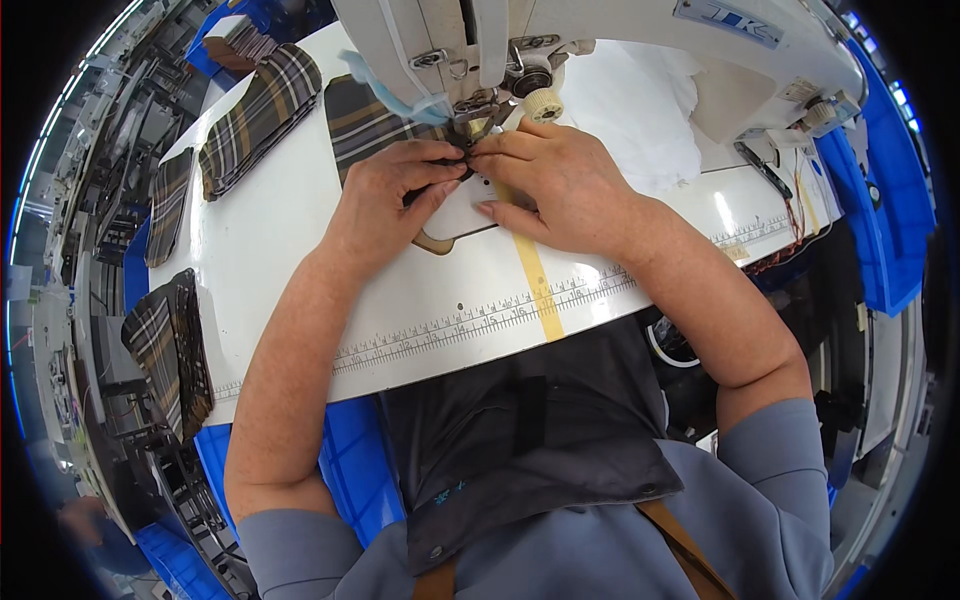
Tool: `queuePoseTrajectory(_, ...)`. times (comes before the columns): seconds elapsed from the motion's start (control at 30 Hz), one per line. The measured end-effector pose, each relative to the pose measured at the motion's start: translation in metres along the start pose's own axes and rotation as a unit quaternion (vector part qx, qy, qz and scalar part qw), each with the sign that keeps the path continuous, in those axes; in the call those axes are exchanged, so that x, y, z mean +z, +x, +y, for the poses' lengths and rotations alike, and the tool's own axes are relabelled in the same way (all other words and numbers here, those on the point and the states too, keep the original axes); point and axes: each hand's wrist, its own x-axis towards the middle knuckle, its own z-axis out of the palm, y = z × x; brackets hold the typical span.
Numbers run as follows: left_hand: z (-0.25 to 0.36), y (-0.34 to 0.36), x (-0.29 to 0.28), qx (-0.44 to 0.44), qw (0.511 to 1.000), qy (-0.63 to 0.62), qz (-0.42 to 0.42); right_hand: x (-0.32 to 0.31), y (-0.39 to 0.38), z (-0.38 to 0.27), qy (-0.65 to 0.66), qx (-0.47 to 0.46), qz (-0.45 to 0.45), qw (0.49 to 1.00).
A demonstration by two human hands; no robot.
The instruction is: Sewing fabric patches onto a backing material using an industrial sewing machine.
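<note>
Under the head of a white sewing machine, a dark plaid fabric piece lies on the white table, reaching in toward the needle area. My left hand is closed, its thumb and fingers pinching the dark edge of this cloth just in front of the presser foot. From the right, my right hand meets it there, fingertips closed on the same edge and thumb tucked below. The fingers hide most of the pinched part and the needle tip. A pale blue strip hangs from the machine beside the cloth.
Stacks of plaid pieces lie at the table's left: a far stack, a smaller one, and one hanging over the edge. White cloth lies behind my right hand. Thread snips rest at right. Blue bins flank the table.
</note>
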Motion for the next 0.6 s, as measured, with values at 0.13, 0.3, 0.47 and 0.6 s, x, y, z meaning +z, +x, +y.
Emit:
queuePoseTrajectory(0.13, -0.007, 0.01, -0.003, 0.065, 0.995, 0.079, 0.019, -0.002, 0.002, -0.003, -0.003, 0.016, -0.003, 1.0)
queuePoseTrajectory(0.3, -0.004, 0.011, -0.003, 0.042, 0.993, 0.11, 0.01, -0.001, 0.001, -0.004, -0.023, 0.012, 0.007, 1.0)
queuePoseTrajectory(0.47, 0.007, 0.009, -0.001, 0.035, 0.99, 0.134, -0.02, 0.0, -0.001, -0.001, -0.017, 0.009, 0.014, 1.0)
queuePoseTrajectory(0.6, 0.014, 0.002, 0.004, 0.012, 0.994, 0.109, -0.011, 0.001, -0.003, 0.0, -0.011, 0.014, 0.023, 1.0)
